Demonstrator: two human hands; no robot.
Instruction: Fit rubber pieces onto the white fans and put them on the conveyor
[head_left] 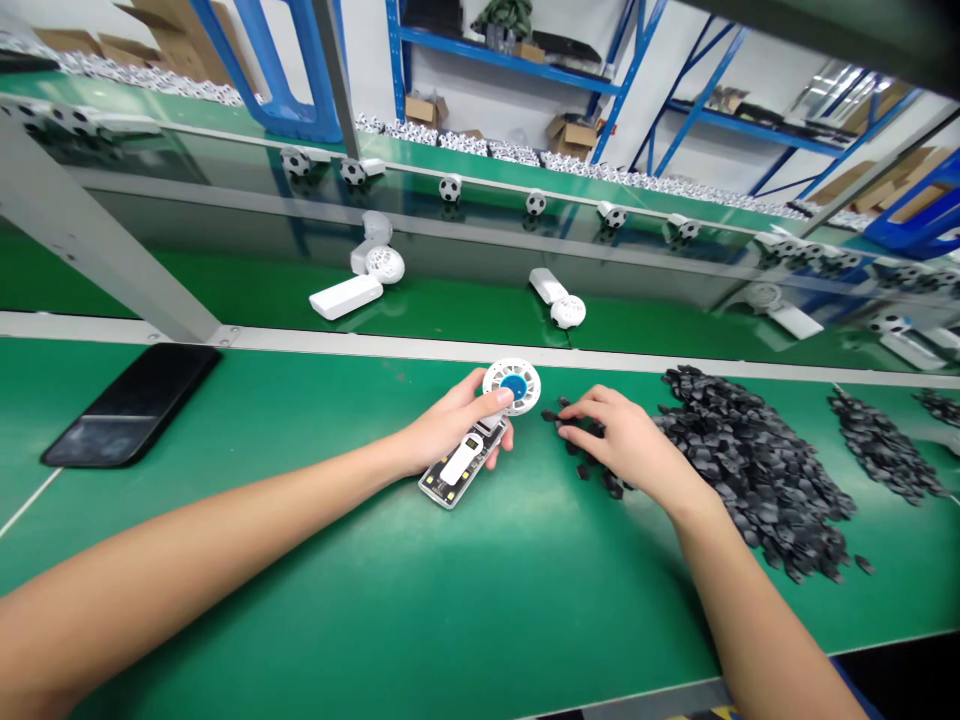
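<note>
My left hand [469,415] is closed around a small white handheld fan [459,468], its thumb on the round head near the blue centre. The fan's handle is open on the upper side and shows a dark board with a white part on it. To the right, my right hand [619,440] reaches down to the table with thumb and index finger pinched at a small black piece [551,415]. Several more loose black pieces [583,472] lie under and beside its fingers. A large heap of black pieces [757,470] spreads just right of that hand.
A black phone [131,405] lies at the left on the green table [337,600]. Beyond the pale rail [420,350], white fans [568,311] lie on a green belt [465,305]. A slanted metal post [112,210] stands at left. More black pieces [885,445] lie far right.
</note>
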